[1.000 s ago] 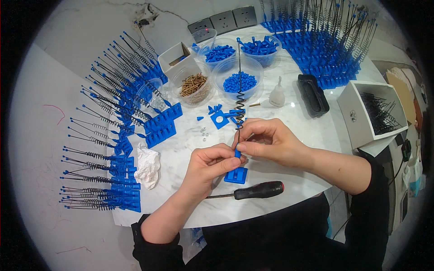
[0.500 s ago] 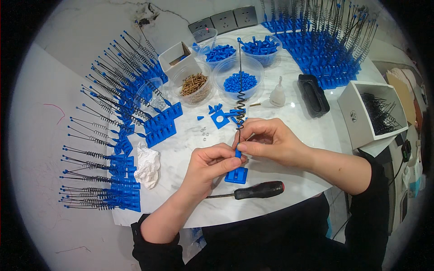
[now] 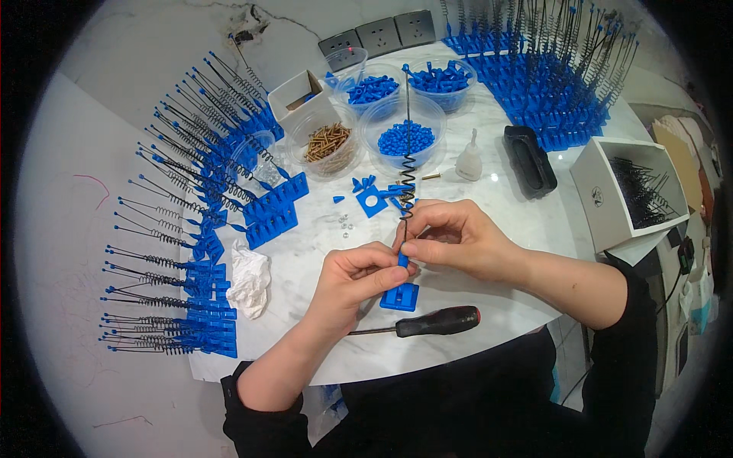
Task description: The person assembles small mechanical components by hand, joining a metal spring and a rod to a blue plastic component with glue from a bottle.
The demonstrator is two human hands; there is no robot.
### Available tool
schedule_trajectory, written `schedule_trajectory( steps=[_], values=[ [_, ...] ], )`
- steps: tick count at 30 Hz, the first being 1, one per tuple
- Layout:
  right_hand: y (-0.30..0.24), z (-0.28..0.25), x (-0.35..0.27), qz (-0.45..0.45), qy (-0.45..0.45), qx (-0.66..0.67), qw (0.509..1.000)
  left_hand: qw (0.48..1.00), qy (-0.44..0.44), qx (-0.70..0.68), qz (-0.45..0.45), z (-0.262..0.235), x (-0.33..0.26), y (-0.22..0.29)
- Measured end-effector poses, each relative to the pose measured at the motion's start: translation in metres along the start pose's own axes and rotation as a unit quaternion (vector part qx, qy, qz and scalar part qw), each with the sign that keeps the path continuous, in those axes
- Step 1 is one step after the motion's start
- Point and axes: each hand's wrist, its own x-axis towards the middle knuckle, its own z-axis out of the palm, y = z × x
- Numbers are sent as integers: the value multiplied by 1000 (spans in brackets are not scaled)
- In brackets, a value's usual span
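Nothing much has shifted: both hands stay put over the tabletop (image 3: 489, 221). Left hand (image 3: 355, 278) pinches the blue base (image 3: 401, 294); right hand (image 3: 454, 240) is closed on the upright spring rod (image 3: 407, 164) above it.

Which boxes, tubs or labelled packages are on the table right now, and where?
White box: right edge, open, square, small dark mark on its side, black wire parts inside.
Small white carton: far left of centre, open.
Clear round tubs: far centre, holding brass screws and blue parts.
No screens or signs.

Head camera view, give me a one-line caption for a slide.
Both hands, left and right, pinch a black spring rod above a blue plastic base, a screwdriver lying nearby.
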Motion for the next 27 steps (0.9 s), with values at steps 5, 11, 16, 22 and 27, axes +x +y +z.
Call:
schedule_trajectory(
  steps=[5,11,16,22,27],
  values=[
    [-3,1,0,5,-1,3,1000,1000,1,1,-1,1,0,1],
    [-1,1,0,4,-3,19,1000,1000,1,9,7,-1,0,-1],
    [-2,1,0,3,-5,22,1000,1000,1,10,0,-1,0,0],
    [0,1,0,-4,0,2,1000,1000,0,9,9,-1,0,-1],
    [-1,1,0,-1,4,-1,1000,1000,2,5,6,-1,0,-2]
  ],
)
